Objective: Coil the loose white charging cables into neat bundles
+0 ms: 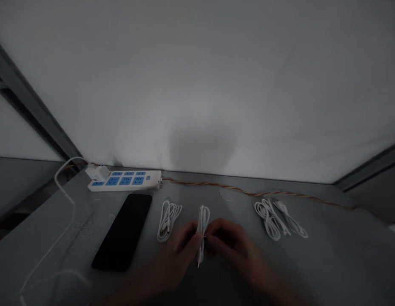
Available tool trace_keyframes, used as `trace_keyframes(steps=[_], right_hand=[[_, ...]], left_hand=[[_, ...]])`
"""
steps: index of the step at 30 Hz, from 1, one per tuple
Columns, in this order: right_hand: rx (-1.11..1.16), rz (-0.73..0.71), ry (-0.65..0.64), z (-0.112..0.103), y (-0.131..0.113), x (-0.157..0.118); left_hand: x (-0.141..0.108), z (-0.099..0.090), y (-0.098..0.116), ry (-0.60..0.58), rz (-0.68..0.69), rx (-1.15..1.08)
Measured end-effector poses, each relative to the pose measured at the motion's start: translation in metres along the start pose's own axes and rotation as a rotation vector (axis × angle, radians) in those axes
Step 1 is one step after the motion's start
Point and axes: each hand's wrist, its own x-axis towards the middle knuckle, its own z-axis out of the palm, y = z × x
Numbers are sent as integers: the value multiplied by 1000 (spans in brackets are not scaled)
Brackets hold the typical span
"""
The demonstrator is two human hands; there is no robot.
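A coiled white charging cable point(203, 217) stands roughly upright between my hands, with one plug pointing down at the bottom. My left hand point(183, 248) is closed on it, thumb and fingers pinching the middle of the bundle. From the other side, my right hand point(232, 244) has its thumb and forefinger pressed together against the coil's middle. Whatever small thing lies between those fingertips is too dim to name. Just left of my hands, another bundled white cable point(167, 221) lies on the grey table point(340, 255), one connector showing.
A black smartphone point(123, 231) lies at the left. Behind it sits a power strip point(130, 180) with a white charger point(98, 172) plugged in, its white cord point(71, 204) trailing leftward. Two bundled cables point(270, 219) lie at the right. A twisted wire point(216, 184) runs along the back wall.
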Motion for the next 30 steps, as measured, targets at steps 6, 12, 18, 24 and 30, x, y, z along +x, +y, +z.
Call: trace_keyframes(steps=[6, 12, 18, 24, 30], right_hand=[[-46, 10, -19, 0, 4, 0], [-119, 36, 86, -7, 5, 8], [-176, 38, 244, -3, 10, 10], [-159, 72, 262, 9, 6, 8], [-72, 102, 254, 12, 5, 5]], left_hand=[[0, -1, -10, 34, 135, 173], [0, 6, -13, 65, 266, 298], [7, 2, -13, 244, 124, 201], [5, 5, -17, 325, 219, 303], [5, 6, -18, 375, 262, 342]])
